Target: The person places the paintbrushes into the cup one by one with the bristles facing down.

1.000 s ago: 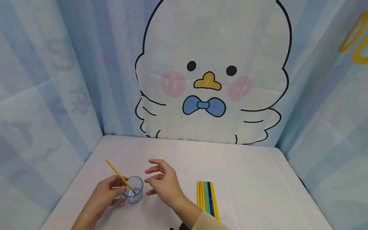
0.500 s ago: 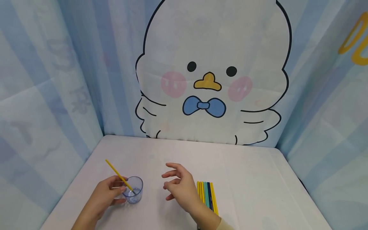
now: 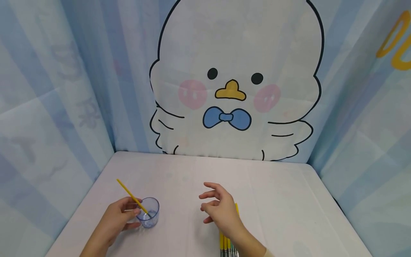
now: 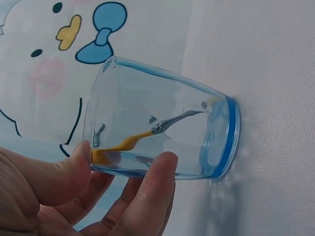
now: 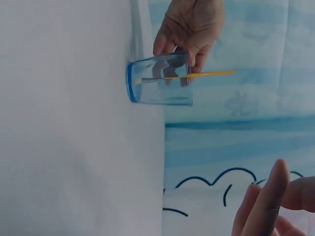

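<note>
At the left of the head view my left hand [image 3: 116, 218] holds the near-left side of a clear bluish cup [image 3: 154, 218], thumb by the rim and fingers along the wall. The cup stands upright on the table. Inside it leans a yellow-handled paintbrush [image 3: 127, 192]; the left wrist view shows its metal ferrule and pale tip [image 4: 211, 102] down near the base. My right hand [image 3: 223, 208], fingers loosely bent and holding nothing, hovers above a row of paintbrushes [image 3: 221, 240]. Hand and forearm hide much of that row.
A pale cloth-covered table [image 3: 289, 210] spreads out to the right. Behind it hangs a curtain [image 3: 231, 46] printed with a white chick, and striped blue curtains [image 3: 41, 107] close in both sides.
My right hand has moved right, away from the cup and over the row of paintbrushes, covering more of them. The left hand, cup and leaning paintbrush have stayed in place.
</note>
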`<action>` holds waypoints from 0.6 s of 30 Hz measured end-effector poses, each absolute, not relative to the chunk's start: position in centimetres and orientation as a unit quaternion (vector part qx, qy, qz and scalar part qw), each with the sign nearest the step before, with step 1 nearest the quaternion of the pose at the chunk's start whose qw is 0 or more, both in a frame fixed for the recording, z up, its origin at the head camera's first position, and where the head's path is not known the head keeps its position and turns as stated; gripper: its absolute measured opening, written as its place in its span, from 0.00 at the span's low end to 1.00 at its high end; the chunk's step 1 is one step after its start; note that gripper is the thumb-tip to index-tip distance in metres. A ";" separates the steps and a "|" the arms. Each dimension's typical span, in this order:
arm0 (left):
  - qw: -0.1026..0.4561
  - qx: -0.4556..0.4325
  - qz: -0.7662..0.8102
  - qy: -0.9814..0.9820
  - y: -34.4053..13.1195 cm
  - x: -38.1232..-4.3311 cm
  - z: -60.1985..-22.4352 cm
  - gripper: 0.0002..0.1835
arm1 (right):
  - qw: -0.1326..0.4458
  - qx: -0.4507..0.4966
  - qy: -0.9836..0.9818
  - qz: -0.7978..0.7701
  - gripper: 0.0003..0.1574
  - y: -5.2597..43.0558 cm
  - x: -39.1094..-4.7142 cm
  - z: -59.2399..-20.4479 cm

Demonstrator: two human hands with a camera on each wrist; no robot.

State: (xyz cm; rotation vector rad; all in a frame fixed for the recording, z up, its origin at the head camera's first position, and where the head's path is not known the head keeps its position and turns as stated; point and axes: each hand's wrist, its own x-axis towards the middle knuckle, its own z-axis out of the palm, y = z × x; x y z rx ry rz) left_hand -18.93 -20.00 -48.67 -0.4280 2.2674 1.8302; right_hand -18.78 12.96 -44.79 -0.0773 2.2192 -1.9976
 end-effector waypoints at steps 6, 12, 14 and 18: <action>0.096 -0.141 0.618 0.767 -19.9 -18.9 -48.6 0.21 | 0.069 -0.012 0.756 -0.651 0.41 14.7 -18.6 -45.4; 0.095 -0.136 0.624 0.763 -19.9 -18.8 -48.6 0.21 | 0.072 0.010 0.767 -0.637 0.41 16.4 -18.4 -46.4; 0.094 -0.137 0.623 0.764 -19.9 -18.8 -48.6 0.21 | 0.073 0.020 0.773 -0.630 0.42 16.9 -18.3 -46.7; 0.095 -0.139 0.620 0.767 -19.9 -18.8 -48.7 0.21 | 0.074 0.035 0.779 -0.622 0.42 17.8 -18.0 -47.2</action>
